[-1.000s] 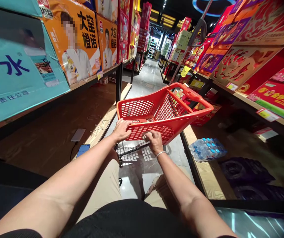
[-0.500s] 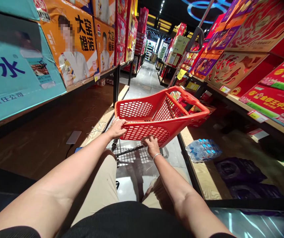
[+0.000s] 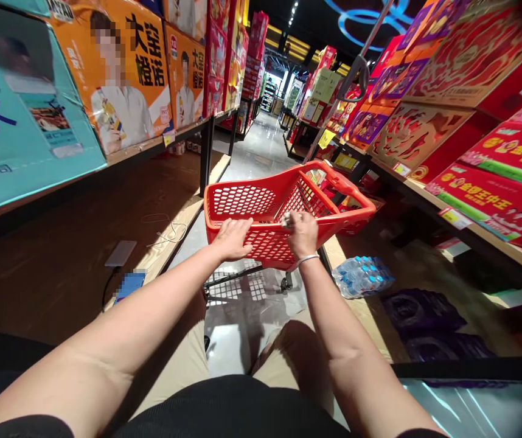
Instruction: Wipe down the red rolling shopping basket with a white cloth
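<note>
A red plastic shopping cart [image 3: 270, 246] with mesh sides stands crosswise in the aisle, its handle end to the right. My left hand [image 3: 234, 238] lies over the near rim, fingers extended across it and the palm against the outer side. Further right along the same rim, my right hand [image 3: 303, 234] is closed around a small crumpled greyish thing, perhaps a cloth, that shows at the fingertips. A pale band circles my right wrist.
Shelves with boxed drinks [image 3: 119, 79] line the left, and red gift boxes [image 3: 493, 194] the right. Bottled water [image 3: 364, 277] sits on the low right shelf. A white power bank [image 3: 120, 253] and a blue-screened phone [image 3: 129, 286] lie low on the left.
My right hand has risen from the cart's lower mesh side to its near rim. My left hand has slid right along the rim. The view has shifted slightly to the right.
</note>
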Demonstrator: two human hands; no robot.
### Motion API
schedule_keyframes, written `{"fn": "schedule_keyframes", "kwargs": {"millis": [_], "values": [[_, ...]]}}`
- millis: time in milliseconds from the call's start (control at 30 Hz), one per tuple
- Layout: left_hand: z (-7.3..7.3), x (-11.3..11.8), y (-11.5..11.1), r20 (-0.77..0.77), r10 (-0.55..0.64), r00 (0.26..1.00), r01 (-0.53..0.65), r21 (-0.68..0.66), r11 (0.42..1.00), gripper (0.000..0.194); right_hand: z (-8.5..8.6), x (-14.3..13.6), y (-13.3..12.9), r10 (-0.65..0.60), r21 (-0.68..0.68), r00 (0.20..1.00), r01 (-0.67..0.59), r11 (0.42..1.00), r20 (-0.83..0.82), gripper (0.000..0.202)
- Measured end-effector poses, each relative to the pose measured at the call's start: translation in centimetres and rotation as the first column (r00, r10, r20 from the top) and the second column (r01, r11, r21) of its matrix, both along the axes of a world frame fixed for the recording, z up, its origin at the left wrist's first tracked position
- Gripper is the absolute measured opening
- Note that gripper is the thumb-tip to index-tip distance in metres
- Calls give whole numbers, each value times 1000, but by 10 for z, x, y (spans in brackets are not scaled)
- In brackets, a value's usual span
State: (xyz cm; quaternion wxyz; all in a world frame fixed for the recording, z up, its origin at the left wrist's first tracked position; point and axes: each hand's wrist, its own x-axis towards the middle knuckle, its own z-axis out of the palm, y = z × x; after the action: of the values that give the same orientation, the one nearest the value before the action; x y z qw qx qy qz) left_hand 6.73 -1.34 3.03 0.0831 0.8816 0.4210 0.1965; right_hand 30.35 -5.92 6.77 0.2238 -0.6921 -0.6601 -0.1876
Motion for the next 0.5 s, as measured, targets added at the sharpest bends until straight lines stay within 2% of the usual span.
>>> {"fn": "schedule_keyframes", "kwargs": {"millis": [100, 167, 200, 300, 400, 500], "values": [[-5, 7, -1, -25, 18, 1000, -18, 17, 1000, 68, -12, -44, 7, 193, -113, 975, -181, 977, 107, 48], [-9, 4, 3, 5, 13, 1000, -14, 40, 999, 61, -14, -55, 9, 261, -160, 952, -236, 958, 161, 50], [-10, 1, 6, 22, 5, 1000, -6, 49, 999, 59, -11, -52, 8, 274, -176, 944, -243, 954, 181, 49], [-13, -9, 14, 51, -13, 999, 10, 55, 998, 57, 5, -13, 6, 211, -191, 954, -171, 967, 214, 44], [-13, -17, 22, 66, -3, 998, 0, 46, 999, 56, 29, 46, 0, 2, -128, 979, 25, 991, 205, 36], [-8, -19, 25, 71, 21, 997, -23, 18, 1000, 53, 46, 89, -7, -212, -16, 969, 216, 976, 129, 34]]}}
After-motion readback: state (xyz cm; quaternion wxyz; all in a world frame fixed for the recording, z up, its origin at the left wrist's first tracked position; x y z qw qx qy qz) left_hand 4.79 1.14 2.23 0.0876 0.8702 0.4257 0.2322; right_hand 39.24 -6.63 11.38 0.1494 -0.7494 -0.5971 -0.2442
